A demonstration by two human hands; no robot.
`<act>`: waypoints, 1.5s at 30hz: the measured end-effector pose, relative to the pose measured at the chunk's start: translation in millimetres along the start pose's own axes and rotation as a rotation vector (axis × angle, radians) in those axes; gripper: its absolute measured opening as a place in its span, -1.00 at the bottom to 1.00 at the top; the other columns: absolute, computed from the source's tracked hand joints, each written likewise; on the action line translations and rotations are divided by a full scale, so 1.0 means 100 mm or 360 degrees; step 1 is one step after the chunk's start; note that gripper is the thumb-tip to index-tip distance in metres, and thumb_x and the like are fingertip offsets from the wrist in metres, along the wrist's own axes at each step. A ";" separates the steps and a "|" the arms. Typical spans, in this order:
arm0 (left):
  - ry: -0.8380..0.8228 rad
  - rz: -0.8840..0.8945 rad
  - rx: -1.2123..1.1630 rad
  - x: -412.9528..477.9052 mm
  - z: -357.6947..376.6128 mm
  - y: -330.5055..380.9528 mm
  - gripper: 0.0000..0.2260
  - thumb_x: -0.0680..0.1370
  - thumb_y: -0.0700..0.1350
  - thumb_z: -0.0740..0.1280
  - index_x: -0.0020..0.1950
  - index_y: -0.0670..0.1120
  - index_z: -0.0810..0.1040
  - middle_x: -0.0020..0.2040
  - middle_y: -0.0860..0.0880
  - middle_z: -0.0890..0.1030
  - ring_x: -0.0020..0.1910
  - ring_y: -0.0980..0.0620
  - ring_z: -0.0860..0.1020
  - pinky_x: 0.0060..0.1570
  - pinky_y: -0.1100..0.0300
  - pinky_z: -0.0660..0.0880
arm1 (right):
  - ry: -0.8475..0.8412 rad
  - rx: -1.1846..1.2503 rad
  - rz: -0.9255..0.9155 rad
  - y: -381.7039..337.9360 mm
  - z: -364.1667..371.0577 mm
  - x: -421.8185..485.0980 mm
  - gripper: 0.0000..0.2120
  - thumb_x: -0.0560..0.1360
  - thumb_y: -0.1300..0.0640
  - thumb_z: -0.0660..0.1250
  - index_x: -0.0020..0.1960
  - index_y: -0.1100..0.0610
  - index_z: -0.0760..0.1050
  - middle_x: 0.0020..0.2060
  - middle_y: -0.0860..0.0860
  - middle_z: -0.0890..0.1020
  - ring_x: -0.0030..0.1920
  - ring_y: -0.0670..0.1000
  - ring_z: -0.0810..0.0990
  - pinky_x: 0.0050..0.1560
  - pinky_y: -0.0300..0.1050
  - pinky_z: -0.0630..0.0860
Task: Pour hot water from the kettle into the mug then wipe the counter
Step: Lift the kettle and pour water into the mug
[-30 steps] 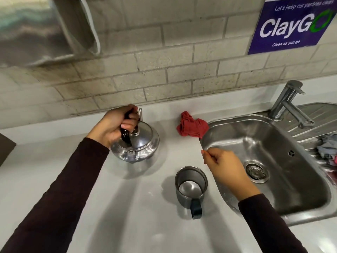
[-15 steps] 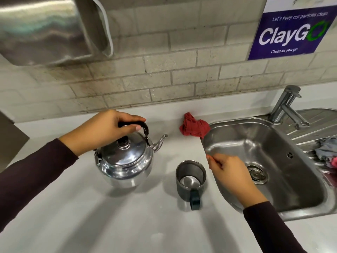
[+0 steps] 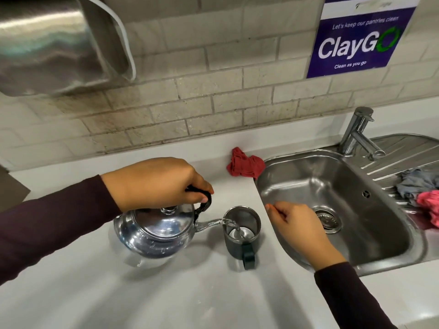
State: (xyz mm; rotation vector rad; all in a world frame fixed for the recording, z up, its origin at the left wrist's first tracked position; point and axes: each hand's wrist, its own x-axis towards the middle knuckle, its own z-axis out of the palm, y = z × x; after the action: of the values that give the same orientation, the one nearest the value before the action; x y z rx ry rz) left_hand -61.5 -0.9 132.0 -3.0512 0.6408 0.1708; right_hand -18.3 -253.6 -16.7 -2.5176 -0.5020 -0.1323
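My left hand grips the black handle of the shiny steel kettle, which is lifted off the white counter and tilted to the right. A thin stream of water runs from its spout into the grey metal mug, which stands upright with its dark handle facing me. My right hand hovers just right of the mug over the sink's left edge, fingers loosely curled and holding nothing. A crumpled red cloth lies on the counter behind the mug, by the sink's back left corner.
A steel sink with a drain and a tap fills the right side. Grey and pink cloths lie on the drainboard. A steel dispenser hangs on the tiled wall at upper left, and a purple sign at upper right.
My left hand has carried the kettle right toward the mug and tipped it, and water now flows into the mug. My right hand has stayed by the sink edge.
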 end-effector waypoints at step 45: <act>-0.0305 -0.0129 0.0103 0.10 -0.07 -0.11 -0.74 0.52 0.14 0.24 0.18 0.24 0.54 -0.46 0.42 0.37 -0.41 0.48 0.41 -0.45 0.45 0.27 | 0.0020 -0.0004 -0.0027 0.11 0.01 0.01 -0.56 0.52 0.00 0.23 -0.47 0.07 0.19 -0.62 0.01 0.28 -0.53 0.03 0.27 -0.51 -0.12 0.19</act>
State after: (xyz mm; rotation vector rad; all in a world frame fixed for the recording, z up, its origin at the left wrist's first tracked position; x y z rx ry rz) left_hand -47.3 4.9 137.9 -2.9432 0.4995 0.4257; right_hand -13.0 -261.2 -23.3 -2.5136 -0.5189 -0.1553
